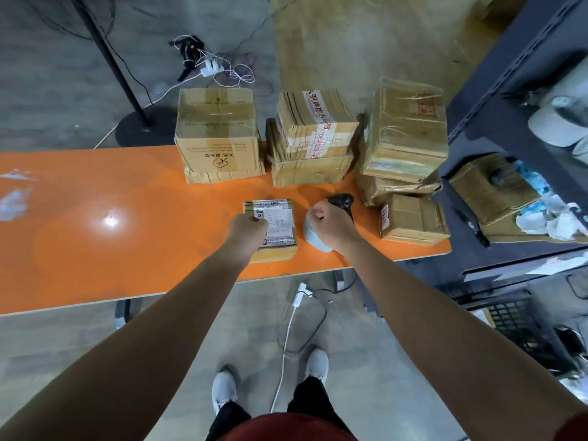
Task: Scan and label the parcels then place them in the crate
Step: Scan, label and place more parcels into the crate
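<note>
Parcel (280, 218), near table's (127, 202) front edge, is gripped by curled left hand (246, 230). Scanner (343, 200) is clasped in right hand (327, 224) alongside.

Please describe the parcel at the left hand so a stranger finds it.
On the orange table, look in front of the row of brown cardboard boxes. The small flat cardboard parcel lies near the front edge; unlike them, a white printed label covers its top.

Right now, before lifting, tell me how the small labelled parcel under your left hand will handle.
Small parcel probably stays stiff: taped cardboard, square edges. Likely light, being low and flat; it should slide on the glossy orange table rather than tip.
</note>
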Tool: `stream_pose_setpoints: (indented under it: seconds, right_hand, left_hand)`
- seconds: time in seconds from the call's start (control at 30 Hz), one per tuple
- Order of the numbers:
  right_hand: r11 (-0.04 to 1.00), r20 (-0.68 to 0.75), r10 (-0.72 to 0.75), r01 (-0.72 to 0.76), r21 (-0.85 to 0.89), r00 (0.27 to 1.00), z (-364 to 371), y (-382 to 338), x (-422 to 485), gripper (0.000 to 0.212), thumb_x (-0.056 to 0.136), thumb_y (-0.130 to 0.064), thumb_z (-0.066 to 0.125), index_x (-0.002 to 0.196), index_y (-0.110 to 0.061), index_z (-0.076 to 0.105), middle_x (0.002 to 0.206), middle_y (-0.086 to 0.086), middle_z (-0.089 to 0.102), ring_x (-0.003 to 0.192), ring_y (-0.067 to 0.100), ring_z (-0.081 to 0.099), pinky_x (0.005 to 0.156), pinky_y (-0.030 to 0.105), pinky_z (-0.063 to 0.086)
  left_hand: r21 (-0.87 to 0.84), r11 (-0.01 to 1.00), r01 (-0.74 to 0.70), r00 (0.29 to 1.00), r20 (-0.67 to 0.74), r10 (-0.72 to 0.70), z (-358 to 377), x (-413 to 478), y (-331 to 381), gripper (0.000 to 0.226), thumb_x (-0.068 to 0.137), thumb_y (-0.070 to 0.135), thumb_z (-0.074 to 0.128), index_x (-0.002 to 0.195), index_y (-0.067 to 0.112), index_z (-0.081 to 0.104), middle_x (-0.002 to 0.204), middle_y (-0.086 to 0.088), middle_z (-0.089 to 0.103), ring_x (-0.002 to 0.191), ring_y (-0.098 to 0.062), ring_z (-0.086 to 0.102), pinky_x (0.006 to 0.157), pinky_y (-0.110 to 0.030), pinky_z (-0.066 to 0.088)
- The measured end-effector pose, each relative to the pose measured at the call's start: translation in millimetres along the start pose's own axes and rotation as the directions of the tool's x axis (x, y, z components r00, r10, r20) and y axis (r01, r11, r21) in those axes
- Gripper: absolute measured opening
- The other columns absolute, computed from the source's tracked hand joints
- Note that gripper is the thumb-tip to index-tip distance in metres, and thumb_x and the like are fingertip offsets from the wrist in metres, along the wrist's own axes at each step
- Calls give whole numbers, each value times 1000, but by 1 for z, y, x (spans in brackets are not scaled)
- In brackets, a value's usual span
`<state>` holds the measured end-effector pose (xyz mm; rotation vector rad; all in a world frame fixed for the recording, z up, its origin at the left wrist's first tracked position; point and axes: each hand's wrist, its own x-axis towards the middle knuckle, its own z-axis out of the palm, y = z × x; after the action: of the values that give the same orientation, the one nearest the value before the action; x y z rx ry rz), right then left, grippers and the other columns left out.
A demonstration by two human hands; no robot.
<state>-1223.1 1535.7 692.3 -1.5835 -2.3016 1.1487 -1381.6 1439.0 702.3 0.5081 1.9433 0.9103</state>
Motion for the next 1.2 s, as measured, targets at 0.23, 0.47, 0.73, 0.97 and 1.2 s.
stream_pose_setpoints:
  seconds: [0.23, 0.47, 0.73, 0.97, 1.2]
  right_hand:
    - [994, 93, -40, 30, 101, 995, 32, -34, -6, 34, 101, -34, 46, 115, -8, 63, 108, 7, 67, 95, 24, 65, 86, 41, 54]
    - [999, 44, -21, 19, 48, 999, 52, -42, -3, 20, 95, -22, 56, 104, -7, 65, 91, 7, 66, 80, 19, 61, 62, 27, 46]
    - [992, 22, -32, 34, -123, 999, 64, -42, -8, 19, 98, -22, 49, 102, -9, 62, 93, 7, 64, 86, 24, 60, 72, 38, 50]
    - [976, -19, -29, 24, -218, 999, 72, -46, -11, 15, 100, -24, 48, 96, -13, 57, 88, 4, 60, 80, 21, 57, 61, 31, 40]
    - [951, -55, -28, 10, -308, 998, 79, -49, -9, 16, 100, -26, 50, 99, -13, 59, 85, 1, 57, 78, 18, 55, 62, 30, 39]
  left_hand:
    - [3, 1000, 26, 999, -26, -26, -17, -1, -13, 19, 87, 10, 50, 68, 10, 53, 68, -10, 55, 65, -26, 51, 66, -31, 44]
    - [24, 998, 49, 999, -8, -49, -25, 3, -24, 19, 87, 13, 51, 68, 9, 51, 74, -13, 56, 66, -26, 51, 60, -27, 41]
    - [158, 987, 26, 998, -54, -18, -24, 7, -39, 26, 83, 11, 51, 58, 11, 45, 56, -7, 43, 54, -24, 37, 57, -30, 31]
    - [314, 949, -4, 996, -80, 31, -24, 10, -45, 28, 86, 12, 49, 58, 14, 43, 54, 0, 42, 48, -19, 35, 46, -23, 21]
    - [374, 927, 6, 991, -124, 44, -23, 11, -49, 25, 89, 22, 51, 67, 12, 50, 69, -10, 56, 63, -27, 50, 47, -25, 26]
